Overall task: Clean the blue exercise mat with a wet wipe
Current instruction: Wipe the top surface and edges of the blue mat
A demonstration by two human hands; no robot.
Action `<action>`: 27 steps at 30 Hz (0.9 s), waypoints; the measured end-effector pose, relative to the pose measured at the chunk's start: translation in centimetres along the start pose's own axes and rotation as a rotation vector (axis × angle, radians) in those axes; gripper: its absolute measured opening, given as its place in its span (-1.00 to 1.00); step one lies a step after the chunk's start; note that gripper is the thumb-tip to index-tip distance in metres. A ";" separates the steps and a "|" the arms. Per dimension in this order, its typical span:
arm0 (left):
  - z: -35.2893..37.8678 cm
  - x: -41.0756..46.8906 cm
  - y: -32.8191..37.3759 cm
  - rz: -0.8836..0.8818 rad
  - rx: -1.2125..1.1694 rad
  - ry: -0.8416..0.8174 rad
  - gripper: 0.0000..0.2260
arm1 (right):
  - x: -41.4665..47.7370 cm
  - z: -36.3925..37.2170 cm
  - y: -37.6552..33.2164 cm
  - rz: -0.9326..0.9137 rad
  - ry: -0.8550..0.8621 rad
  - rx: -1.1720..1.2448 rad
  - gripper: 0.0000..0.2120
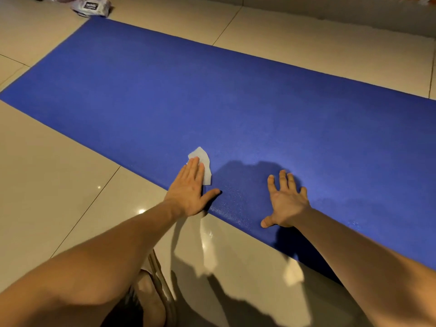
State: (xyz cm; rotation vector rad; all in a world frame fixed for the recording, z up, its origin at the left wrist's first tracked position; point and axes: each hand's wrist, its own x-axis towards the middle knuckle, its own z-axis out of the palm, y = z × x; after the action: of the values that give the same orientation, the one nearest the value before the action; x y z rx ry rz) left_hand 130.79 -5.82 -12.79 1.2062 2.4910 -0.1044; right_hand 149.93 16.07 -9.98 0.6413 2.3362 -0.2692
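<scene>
Beige floor tiles (59,161) — white packet (90,7)

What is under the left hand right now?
A white wet wipe, pressed flat on the blue exercise mat by the left hand. Its far edge shows past the fingers; the part beneath the palm is covered.

Warm yellowish light, kinda dim overall. It comes from behind the camera, so dark shadows land on the near edge of the mat (236,102) and the floor (59,173) in front of it. Couple of small glare spots on that glossy floor too. Slightly soft, corners bowed.
</scene>
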 end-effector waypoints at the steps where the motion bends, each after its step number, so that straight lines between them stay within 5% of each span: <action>1: 0.1 0.0 0.3 -0.001 -0.023 0.002 -0.01 | 0.0 0.0 0.0 0.002 0.000 -0.001 0.37; 4: 1.0 -0.5 3.5 0.100 -0.048 0.019 0.01 | 0.1 -0.1 -0.1 0.007 0.002 -0.005 0.37; 10: 3.2 -1.7 7.7 0.574 0.087 0.084 -0.20 | 0.0 0.1 0.2 0.002 0.012 -0.007 0.35; 13: 1.7 0.0 5.0 0.427 0.257 0.023 -0.15 | 0.1 0.2 0.1 0.001 0.000 -0.014 0.37; 17: -0.4 2.4 1.2 0.027 0.178 0.031 -0.03 | 0.0 0.1 0.0 0.005 0.008 -0.014 0.37; 20: -0.6 2.9 1.4 -0.116 0.103 0.034 -0.02 | 0.1 0.0 -0.1 0.008 0.010 -0.020 0.37; 27: 2.4 -0.6 9.1 0.386 -0.139 0.030 -0.18 | 0.0 0.2 0.0 0.014 0.017 -0.015 0.37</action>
State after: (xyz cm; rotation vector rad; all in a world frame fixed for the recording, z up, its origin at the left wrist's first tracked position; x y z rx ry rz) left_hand 138.85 -1.10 -13.94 1.6061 2.1990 0.1852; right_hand 150.04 15.96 -10.09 0.6548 2.3469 -0.2409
